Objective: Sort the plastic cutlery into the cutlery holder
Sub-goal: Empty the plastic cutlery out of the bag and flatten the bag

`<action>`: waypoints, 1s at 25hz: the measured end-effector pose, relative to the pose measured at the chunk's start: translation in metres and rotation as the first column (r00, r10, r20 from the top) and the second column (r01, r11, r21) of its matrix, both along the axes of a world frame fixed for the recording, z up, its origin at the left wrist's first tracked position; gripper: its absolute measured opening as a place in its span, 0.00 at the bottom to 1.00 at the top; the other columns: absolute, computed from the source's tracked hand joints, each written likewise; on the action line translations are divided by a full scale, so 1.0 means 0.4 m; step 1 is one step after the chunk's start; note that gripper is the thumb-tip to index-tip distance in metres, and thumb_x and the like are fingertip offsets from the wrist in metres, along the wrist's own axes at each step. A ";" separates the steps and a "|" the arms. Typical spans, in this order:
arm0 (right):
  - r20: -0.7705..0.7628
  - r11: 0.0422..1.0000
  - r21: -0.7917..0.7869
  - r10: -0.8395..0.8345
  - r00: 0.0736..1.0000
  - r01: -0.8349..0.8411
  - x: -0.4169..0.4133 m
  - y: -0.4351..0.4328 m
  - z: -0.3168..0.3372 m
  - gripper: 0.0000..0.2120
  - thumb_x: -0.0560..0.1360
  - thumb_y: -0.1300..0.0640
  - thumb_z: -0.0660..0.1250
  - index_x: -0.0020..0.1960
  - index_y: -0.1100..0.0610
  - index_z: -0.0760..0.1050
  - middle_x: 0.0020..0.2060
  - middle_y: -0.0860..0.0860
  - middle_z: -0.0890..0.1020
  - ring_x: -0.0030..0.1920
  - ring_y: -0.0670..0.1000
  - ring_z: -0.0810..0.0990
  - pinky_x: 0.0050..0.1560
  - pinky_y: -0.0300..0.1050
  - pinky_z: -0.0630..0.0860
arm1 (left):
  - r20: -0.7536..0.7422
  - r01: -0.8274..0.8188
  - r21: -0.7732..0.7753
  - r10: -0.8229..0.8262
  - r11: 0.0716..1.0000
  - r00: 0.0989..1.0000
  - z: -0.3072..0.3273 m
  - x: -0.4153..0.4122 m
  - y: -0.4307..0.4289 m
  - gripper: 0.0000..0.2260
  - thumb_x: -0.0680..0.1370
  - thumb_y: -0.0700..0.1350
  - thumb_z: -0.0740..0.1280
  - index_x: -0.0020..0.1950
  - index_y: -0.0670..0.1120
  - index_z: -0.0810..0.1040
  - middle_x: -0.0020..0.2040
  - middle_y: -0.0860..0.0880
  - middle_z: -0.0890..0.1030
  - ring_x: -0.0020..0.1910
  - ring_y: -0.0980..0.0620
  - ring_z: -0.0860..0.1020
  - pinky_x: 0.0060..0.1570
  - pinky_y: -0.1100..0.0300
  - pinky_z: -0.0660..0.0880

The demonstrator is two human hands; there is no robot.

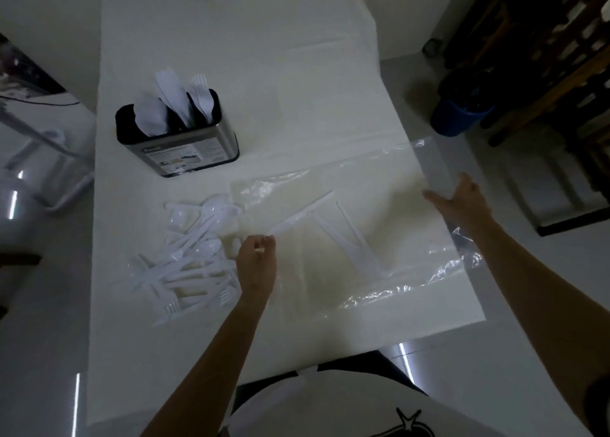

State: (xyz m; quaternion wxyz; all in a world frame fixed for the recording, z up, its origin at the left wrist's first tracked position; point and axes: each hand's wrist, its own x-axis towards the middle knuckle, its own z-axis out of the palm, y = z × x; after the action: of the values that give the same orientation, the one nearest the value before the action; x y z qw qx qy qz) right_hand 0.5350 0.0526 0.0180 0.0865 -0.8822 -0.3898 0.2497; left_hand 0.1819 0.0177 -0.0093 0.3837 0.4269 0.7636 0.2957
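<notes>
Cutlery: mostly heaped on table | holder: part-filled | left hand: apparently pinches knife on bag | right hand: fingers spread, on bag edge | bulk unsorted

Clear plastic bag lies crumpled across the tabletop's right edge; blue bin stands on the floor beyond.

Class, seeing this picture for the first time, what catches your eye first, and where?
A steel cutlery holder stands far left on the white table, partly filled. Nearer, a loose pile of plastic cutlery lies left of a crumpled clear plastic bag.
</notes>
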 end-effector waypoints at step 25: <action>-0.591 0.958 0.261 0.059 0.804 0.122 -0.045 0.056 0.138 0.09 0.73 0.52 0.69 0.40 0.57 0.76 0.32 0.52 0.73 0.32 0.49 0.72 0.37 0.39 0.72 | -0.229 -0.094 0.103 0.115 0.990 0.967 -0.003 0.042 0.013 0.16 0.83 0.46 0.51 0.48 0.38 0.74 0.41 0.42 0.76 0.40 0.47 0.72 0.40 0.55 0.67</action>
State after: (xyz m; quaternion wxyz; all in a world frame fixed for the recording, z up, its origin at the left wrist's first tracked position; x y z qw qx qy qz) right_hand 0.5172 0.0750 0.0733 0.3349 -0.7441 -0.3601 0.4522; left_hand 0.1987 0.0229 -0.0103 0.2548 0.4350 0.8108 0.2975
